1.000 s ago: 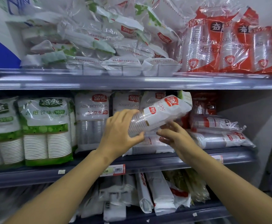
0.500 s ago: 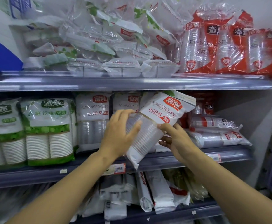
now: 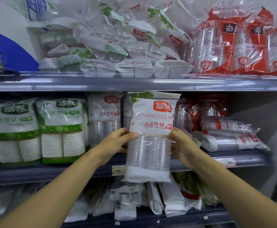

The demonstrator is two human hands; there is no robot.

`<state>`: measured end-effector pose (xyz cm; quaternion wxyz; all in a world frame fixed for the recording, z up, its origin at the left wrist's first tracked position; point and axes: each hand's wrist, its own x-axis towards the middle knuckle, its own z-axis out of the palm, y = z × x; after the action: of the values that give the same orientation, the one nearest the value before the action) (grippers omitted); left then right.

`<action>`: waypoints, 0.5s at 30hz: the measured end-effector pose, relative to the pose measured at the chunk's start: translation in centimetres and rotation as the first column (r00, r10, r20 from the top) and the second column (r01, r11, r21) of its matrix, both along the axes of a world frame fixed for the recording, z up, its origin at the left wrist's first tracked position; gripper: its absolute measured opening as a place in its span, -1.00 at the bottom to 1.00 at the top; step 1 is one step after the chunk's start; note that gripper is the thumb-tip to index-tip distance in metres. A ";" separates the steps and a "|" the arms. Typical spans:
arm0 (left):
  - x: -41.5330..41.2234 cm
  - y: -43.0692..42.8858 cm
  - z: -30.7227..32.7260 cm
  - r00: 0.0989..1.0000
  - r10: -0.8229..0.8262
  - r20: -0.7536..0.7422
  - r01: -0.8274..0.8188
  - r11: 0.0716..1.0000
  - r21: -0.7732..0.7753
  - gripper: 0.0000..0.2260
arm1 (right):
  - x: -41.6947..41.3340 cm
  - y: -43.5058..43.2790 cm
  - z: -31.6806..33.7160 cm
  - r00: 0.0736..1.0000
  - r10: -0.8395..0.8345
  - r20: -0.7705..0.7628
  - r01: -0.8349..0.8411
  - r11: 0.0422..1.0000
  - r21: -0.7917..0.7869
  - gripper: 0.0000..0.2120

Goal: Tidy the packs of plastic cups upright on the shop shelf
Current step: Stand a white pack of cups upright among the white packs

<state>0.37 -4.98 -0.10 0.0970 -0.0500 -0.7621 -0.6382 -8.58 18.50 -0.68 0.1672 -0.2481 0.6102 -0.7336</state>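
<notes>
Pack of plastic cups (image 3: 151, 137), white-topped with a red logo and "ADVANCED CUPS" printed across it, is held upright in front of the middle shelf (image 3: 52, 170), its bottom edge hanging below the shelf lip and covering part of a price label (image 3: 118, 170) that reads 3.00. The left hand (image 3: 116, 143) is clamped on the pack's left side, thumb over the front, fingers curled behind. The right hand (image 3: 182, 145) grips the right side the same way, so the pack is pinched between both palms at about mid-height.

Directly behind and to the left stands another white pack (image 3: 104, 119) of the same print, upright on the shelf. Further left are green-labelled packs of paper cups (image 3: 62, 130), also upright. To the right, red-printed packs (image 3: 202, 112) stand at the back, and two clear packs (image 3: 230, 135) lie on their sides, stacked one on the other. The upper shelf (image 3: 134, 83) carries a loose heap of clear bags and upright red cup packs (image 3: 243, 46). Below, white sleeves (image 3: 167, 199), possibly more cups, lean in a jumble.
</notes>
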 end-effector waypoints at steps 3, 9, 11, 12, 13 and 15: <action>0.7 -1.3 -0.4 0.995 0.083 -0.051 -0.083 0.997 0.001 -0.59 | 0.2 -2.1 -0.1 0.996 -0.045 -0.079 0.050 0.997 0.059 -0.54; 1.7 -4.2 -0.8 0.953 0.286 -0.103 -0.280 0.957 0.074 -0.51 | 0.8 -7.2 0.5 0.987 -0.101 -0.128 0.106 0.994 0.040 -0.55; 1.6 -5.0 -0.9 0.938 0.332 -0.099 -0.322 0.941 0.109 -0.57 | 1.0 -8.7 0.5 0.987 -0.093 -0.133 0.100 0.993 0.054 -0.58; 1.6 -5.4 -1.0 0.933 0.348 -0.098 -0.335 0.934 0.126 -0.61 | 1.0 -9.4 0.5 0.987 -0.090 -0.135 0.099 0.993 0.063 -0.58; 1.5 -5.8 -1.1 0.927 0.363 -0.096 -0.347 0.926 0.148 -0.65 | 1.0 -10.0 0.6 0.986 -0.087 -0.141 0.098 0.993 0.072 -0.57; 1.4 -6.5 -1.2 0.914 0.394 -0.098 -0.369 0.907 0.201 -0.68 | 0.9 -11.1 0.8 0.985 -0.079 -0.153 0.093 0.992 0.083 -0.52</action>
<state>1.80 -11.49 -1.30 0.2758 0.0656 -0.6885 -0.6675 -7.65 7.44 0.12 0.0999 -0.2681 0.6634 -0.6914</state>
